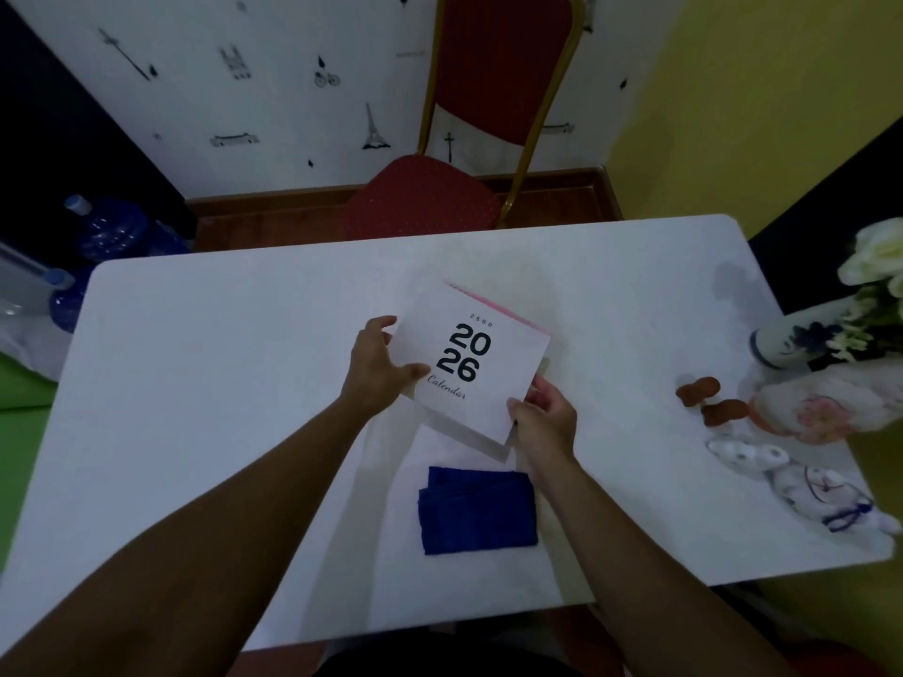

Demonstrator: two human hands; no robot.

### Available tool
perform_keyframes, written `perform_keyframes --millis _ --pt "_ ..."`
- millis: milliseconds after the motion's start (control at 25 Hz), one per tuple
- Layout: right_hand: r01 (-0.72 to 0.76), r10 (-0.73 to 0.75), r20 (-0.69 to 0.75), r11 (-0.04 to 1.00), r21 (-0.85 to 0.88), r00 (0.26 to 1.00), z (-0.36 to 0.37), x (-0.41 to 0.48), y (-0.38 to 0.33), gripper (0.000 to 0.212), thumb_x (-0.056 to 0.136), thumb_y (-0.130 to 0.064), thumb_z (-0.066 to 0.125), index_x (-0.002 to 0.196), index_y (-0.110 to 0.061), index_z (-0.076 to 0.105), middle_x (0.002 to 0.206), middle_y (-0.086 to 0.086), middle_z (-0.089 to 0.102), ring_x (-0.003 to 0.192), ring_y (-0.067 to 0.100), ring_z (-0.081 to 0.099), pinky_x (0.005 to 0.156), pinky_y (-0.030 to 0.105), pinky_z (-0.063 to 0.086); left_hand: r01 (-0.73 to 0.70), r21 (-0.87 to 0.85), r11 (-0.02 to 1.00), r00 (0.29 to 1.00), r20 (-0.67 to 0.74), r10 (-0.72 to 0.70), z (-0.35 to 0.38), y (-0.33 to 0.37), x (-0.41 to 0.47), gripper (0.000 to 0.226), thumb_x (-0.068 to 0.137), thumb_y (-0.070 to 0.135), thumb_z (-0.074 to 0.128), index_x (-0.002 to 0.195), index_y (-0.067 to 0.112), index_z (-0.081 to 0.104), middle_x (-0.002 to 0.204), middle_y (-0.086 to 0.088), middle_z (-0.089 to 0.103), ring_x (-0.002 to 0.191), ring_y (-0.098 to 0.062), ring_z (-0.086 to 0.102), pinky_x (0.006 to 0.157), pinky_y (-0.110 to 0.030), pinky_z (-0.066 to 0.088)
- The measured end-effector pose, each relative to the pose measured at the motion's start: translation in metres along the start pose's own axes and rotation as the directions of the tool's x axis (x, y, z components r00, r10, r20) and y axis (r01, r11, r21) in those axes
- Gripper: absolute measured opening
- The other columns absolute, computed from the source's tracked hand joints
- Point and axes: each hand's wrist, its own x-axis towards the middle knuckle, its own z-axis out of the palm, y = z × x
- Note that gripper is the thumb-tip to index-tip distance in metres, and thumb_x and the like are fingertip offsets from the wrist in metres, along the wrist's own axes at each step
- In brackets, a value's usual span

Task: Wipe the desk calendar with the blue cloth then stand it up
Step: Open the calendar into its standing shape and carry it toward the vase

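A white desk calendar [488, 329] printed "2026 Calendar", with a pink top edge, is tilted up over the middle of the white table [220, 383]. My left hand [376, 368] grips its left edge, thumb on the cover. My right hand [545, 417] pinches its lower right corner. The folded blue cloth [476, 510] lies flat on the table just in front of the calendar, between my forearms, touched by neither hand.
On the table's right side lie a blue-and-white vase [782, 342] with white flowers, brown wooden pieces [708, 398] and white ceramic figurines [806, 481]. A red chair [425, 197] stands behind the far edge. Blue water bottles [107, 232] sit on the floor at left.
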Motion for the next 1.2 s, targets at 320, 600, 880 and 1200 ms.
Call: perform_keyframes --millis 320,600,880,1200 --pt "0.447 -0.404 0.2 0.848 -0.285 0.893 -0.018 0.023 -0.04 0.031 0.103 -0.015 0.057 0.11 -0.04 0.04 0.106 -0.019 0.064 0.093 -0.002 0.064 0.065 0.007 0.049 -0.231 0.004 0.973 0.973 -0.021 0.231 -0.003 -0.003 -0.025 0.024 0.107 0.029 0.033 0.106 0.017 0.054 0.104 -0.002 0.064 0.081 -0.008 0.06 0.062 -0.01 0.049" --pt "0.494 -0.416 0.275 0.786 -0.37 0.867 -0.032 0.04 -0.015 0.028 0.106 -0.02 0.053 0.108 -0.043 0.039 0.111 -0.005 0.067 0.092 0.011 0.066 0.061 0.004 0.049 -0.241 0.118 0.963 0.964 0.147 0.223 0.01 -0.032 -0.036 0.026 0.104 0.038 0.026 0.116 0.024 0.045 0.116 0.01 0.057 0.082 -0.002 0.061 0.068 -0.012 0.053" --pt "0.513 -0.339 0.417 0.74 -0.436 0.843 -0.054 0.048 0.011 0.047 0.095 -0.018 0.064 0.134 -0.04 0.051 0.131 -0.019 0.063 0.128 0.017 0.059 0.093 0.023 0.055 -0.275 0.153 0.949 0.931 0.289 0.224 0.003 -0.045 -0.034 0.036 0.106 0.022 0.036 0.142 0.022 0.04 0.136 -0.005 0.059 0.104 -0.011 0.06 0.095 -0.037 0.057" --pt "0.695 -0.262 0.655 0.103 -0.711 0.709 -0.069 0.087 0.031 0.058 0.102 -0.047 0.039 0.158 -0.035 0.032 0.171 -0.01 0.017 0.159 0.03 0.005 0.122 0.051 -0.002 -0.413 0.557 0.72 0.883 0.438 0.168 0.008 -0.061 -0.022 0.063 0.102 0.013 0.036 0.159 0.026 0.013 0.168 -0.001 0.0 0.153 -0.034 -0.006 0.122 -0.053 0.007"
